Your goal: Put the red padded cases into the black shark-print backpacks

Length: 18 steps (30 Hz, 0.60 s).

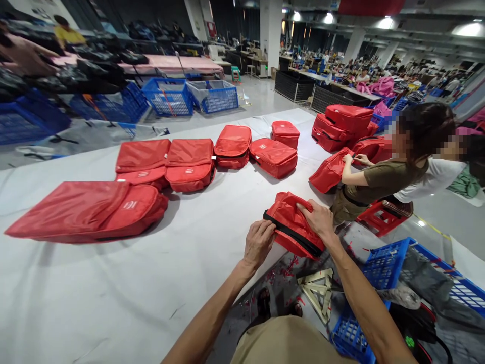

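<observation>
A red fabric bag (290, 215) with a black zipper band lies at the near edge of the white table (113, 293). My left hand (258, 243) grips its left end by the zipper. My right hand (319, 217) presses down on its top and holds the right part. Several more red bags lie on the table: a long flat one (87, 208) at the left, a pair (166, 164) in the middle, and smaller ones (273, 156) farther back.
A co-worker (382, 179) leans on the table's right edge, handling another red bag (330, 172); a stack of red bags (346, 124) lies behind. A blue crate (382, 263) stands at my right, a red stool (381, 217) beyond it. Blue baskets (170, 96) line the floor across the table.
</observation>
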### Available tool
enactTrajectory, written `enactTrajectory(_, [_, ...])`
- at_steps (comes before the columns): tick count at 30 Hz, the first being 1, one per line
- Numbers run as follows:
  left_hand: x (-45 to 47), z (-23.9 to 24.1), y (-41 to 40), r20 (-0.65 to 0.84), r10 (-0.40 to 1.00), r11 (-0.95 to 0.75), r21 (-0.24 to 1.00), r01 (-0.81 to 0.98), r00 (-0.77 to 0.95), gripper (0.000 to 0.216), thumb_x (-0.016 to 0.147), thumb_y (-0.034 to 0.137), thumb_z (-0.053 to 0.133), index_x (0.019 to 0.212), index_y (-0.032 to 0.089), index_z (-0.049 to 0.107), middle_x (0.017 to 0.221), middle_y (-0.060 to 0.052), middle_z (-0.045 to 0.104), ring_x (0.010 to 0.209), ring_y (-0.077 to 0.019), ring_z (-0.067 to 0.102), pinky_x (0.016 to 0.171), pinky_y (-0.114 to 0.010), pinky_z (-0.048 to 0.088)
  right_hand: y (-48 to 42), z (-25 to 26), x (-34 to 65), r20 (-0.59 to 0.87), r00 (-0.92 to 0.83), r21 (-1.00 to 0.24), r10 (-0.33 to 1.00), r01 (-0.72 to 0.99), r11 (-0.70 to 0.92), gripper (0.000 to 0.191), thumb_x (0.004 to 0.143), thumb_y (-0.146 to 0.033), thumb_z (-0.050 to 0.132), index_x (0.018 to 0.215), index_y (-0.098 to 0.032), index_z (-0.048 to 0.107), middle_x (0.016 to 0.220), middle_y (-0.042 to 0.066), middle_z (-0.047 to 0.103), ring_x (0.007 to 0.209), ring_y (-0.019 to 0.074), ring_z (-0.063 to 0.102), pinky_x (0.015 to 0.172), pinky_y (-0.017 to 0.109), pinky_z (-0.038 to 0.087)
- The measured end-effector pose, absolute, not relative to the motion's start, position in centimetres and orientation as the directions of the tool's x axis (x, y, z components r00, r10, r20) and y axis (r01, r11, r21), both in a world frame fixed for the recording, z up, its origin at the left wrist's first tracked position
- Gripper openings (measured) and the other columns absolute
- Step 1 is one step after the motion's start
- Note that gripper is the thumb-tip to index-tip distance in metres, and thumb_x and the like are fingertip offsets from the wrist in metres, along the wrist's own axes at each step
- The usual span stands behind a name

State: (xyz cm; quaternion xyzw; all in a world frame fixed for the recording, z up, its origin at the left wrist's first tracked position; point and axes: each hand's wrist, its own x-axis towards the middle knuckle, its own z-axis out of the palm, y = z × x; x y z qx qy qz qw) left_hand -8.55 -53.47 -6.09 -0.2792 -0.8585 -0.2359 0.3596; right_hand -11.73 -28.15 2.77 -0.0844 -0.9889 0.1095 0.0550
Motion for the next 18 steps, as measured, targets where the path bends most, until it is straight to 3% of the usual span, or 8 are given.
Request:
enactTrajectory(3, [-7.8,-5.4,-52.3,0.709,0.406,0.71,0.152,0.688,-0.576,0.01,0.106,0.017,0.068,0.113,0.024,0.073,0.112,-0.007,0.08,0.113,-0.0261,0.069,0.108,-0.046,0.054,-28.7,3.1,-12.2,0.081,-0.979,-0.221,0.19,0.168,0.961,0.058,0.112,-0.079,0.046,0.114,-0.03,0.077,0.099,0.007,0.084,0.088,0.0246,0.072,0.072,0.033,0.025])
enactTrajectory(6, [-6.6,-5.3,-50.4,0.575,0.635,0.597,0.06,0.8,-0.517,0.015,0.107,0.014,0.063,0.108,0.026,0.072,0.104,-0.003,0.076,0.107,-0.0233,0.066,0.115,-0.048,0.047,-28.9,3.4,-13.0,0.094,-0.972,-0.215,0.214,0.19,0.958,0.059,0.113,-0.077,0.043,0.12,-0.029,0.077,0.104,0.009,0.085,0.093,0.0264,0.074,0.076,0.034,0.032])
enactTrajectory(9, [-5.5,-6.7,-49.9,0.401,0.758,0.547,0.038,0.836,-0.515,0.016,0.108,0.015,0.058,0.105,0.025,0.071,0.095,-0.003,0.072,0.094,-0.0228,0.064,0.103,-0.045,0.051,-28.5,3.7,-14.2,0.101,-0.976,-0.208,0.194,0.17,0.963,0.061,0.112,-0.078,0.043,0.122,-0.028,0.078,0.108,0.011,0.085,0.099,0.0281,0.076,0.08,0.033,0.037])
enactTrajectory(12, [-3.0,-11.5,-52.1,0.356,0.801,0.501,0.039,0.864,-0.481,0.026,0.109,0.016,0.053,0.119,0.026,0.075,0.105,-0.006,0.077,0.101,-0.0243,0.068,0.101,-0.043,0.054,-27.4,4.1,-15.9,0.111,-0.98,-0.219,0.167,0.14,0.966,0.063,0.111,-0.08,0.044,0.122,-0.028,0.079,0.11,0.011,0.086,0.104,0.028,0.078,0.081,0.033,0.041])
enactTrajectory(14, [-0.1,-16.5,-54.2,0.419,0.82,0.43,0.0,0.903,-0.39,0.047,0.105,0.014,0.053,0.145,0.029,0.072,0.132,-0.007,0.08,0.128,-0.0278,0.068,0.118,-0.046,0.052,-26.7,4.3,-16.9,0.112,-0.972,-0.236,0.206,0.175,0.956,0.064,0.113,-0.078,0.042,0.124,-0.027,0.079,0.112,0.011,0.086,0.106,0.0273,0.078,0.082,0.033,0.043])
enactTrajectory(16, [2.8,-21.7,-55.4,0.441,0.792,0.455,0.034,0.89,-0.422,0.054,0.099,0.014,0.058,0.148,0.033,0.074,0.13,-0.006,0.083,0.129,-0.0298,0.071,0.118,-0.045,0.055,-26.4,4.5,-17.4,0.099,-0.961,-0.257,0.257,0.225,0.94,0.062,0.115,-0.074,0.041,0.125,-0.026,0.079,0.114,0.012,0.086,0.107,0.0269,0.079,0.083,0.033,0.045])
enactTrajectory(18, [4.3,-25.3,-54.9,0.273,0.787,0.54,0.126,0.832,-0.553,0.055,0.097,0.017,0.061,0.144,0.039,0.077,0.133,-0.005,0.084,0.13,-0.0319,0.075,0.115,-0.045,0.06,-26.8,4.4,-17.4,0.074,-0.963,-0.273,0.261,0.232,0.934,0.062,0.115,-0.073,0.041,0.124,-0.026,0.08,0.114,0.012,0.086,0.105,0.0268,0.079,0.083,0.033,0.046])
